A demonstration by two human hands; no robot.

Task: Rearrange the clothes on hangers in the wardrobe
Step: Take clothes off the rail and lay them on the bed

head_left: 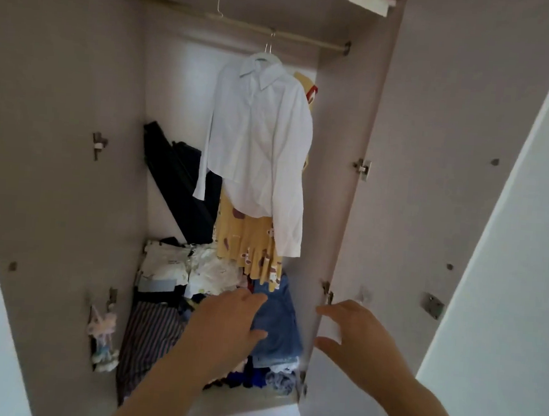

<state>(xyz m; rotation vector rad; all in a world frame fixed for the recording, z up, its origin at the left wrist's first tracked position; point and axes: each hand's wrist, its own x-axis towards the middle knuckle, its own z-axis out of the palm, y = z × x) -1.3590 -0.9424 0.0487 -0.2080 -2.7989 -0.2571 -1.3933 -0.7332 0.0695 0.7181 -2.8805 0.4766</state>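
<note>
Head cam: white shirt (262,134) hangs on a hanger (268,57) toward the right end of the rail (183,9), with a yellow patterned dress (250,245) right behind it. Left hand (228,322) is low over the folded denim (279,323), right hand (357,342) is by the wardrobe's right wall. Both have fingers loosely spread, holding nothing.

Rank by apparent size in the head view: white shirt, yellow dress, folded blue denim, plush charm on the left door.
1. white shirt
2-3. yellow dress, mostly hidden behind the shirt, and blue denim: visible parts look alike, unranked
4. plush charm
</note>
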